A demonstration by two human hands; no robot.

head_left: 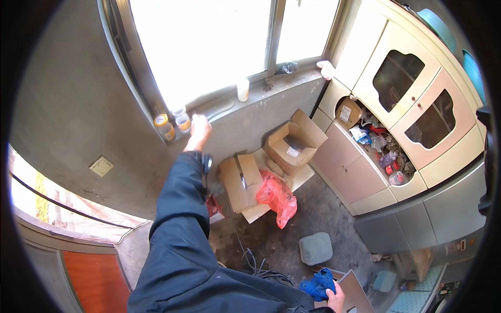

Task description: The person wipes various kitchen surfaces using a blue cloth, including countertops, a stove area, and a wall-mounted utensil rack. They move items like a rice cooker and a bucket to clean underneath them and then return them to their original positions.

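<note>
My left hand (199, 131) is stretched out to the window sill, its fingers closed. What it holds, if anything, I cannot make out. Just left of it stand a clear plastic cup (182, 123) with something orange-yellow low in it and a jar with a yellow lid (164, 128). A white cup (243, 89) stands farther right along the sill. Low in the view, my right hand (336, 299) grips a crumpled blue cloth (317, 285).
Open cardboard boxes (305, 136) and a red plastic bag (277, 197) sit on a low surface below the sill. A grey stool (315, 248) stands on the dark floor near loose cables (255, 263). A cream cabinet (365, 193) with a cluttered shelf lines the right side.
</note>
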